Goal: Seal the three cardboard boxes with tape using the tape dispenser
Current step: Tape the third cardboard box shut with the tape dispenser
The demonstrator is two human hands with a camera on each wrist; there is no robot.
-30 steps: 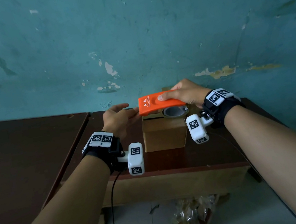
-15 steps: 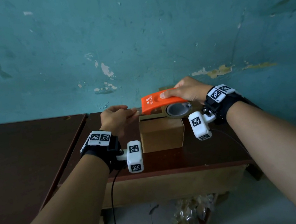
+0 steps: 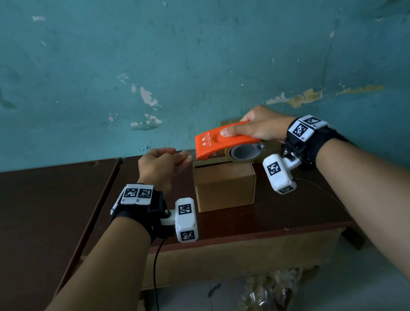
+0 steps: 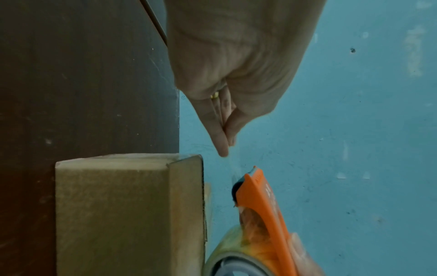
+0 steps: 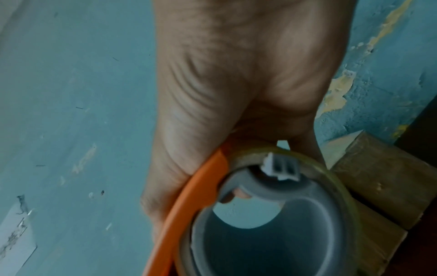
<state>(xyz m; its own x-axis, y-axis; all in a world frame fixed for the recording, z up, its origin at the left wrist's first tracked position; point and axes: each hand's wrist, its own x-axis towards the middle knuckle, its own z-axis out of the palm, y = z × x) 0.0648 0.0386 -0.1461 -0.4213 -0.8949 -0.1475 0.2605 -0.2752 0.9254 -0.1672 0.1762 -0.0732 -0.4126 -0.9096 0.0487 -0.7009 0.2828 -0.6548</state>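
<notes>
Right hand [image 3: 261, 125] is wrapped around the orange tape dispenser [image 3: 223, 143], thumb on top, holding it just above the cardboard box [image 3: 226, 185] with the cutter end pointing toward 9 o'clock. Left hand [image 3: 158, 166] at the box's 9 o'clock has fingertips pinched together at the dispenser's mouth, looks like on the clear tape end [image 4: 232, 166], likely to pull a starter length for the top seam. More boxes [image 5: 369, 179] sit behind at 12 o'clock against the wall.
</notes>
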